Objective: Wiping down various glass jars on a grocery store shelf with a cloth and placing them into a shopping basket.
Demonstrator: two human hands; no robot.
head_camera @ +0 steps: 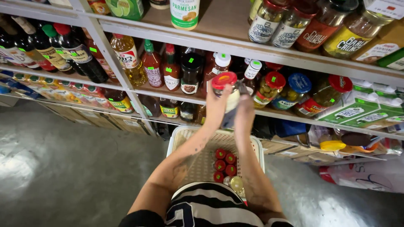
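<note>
My left hand and my right hand are raised together in front of the middle shelf, both wrapped around one red-lidded jar with a pale body. The jar is upright, held between my palms just ahead of the shelf edge. Below my arms sits a cream plastic basket holding several small red-capped jars and one gold-lidded jar.
Metal-framed shelves carry sauce bottles, dark bottles at the left, and pickle jars at the right. Green cartons lie on the right shelf. A grey concrete floor spreads at the left.
</note>
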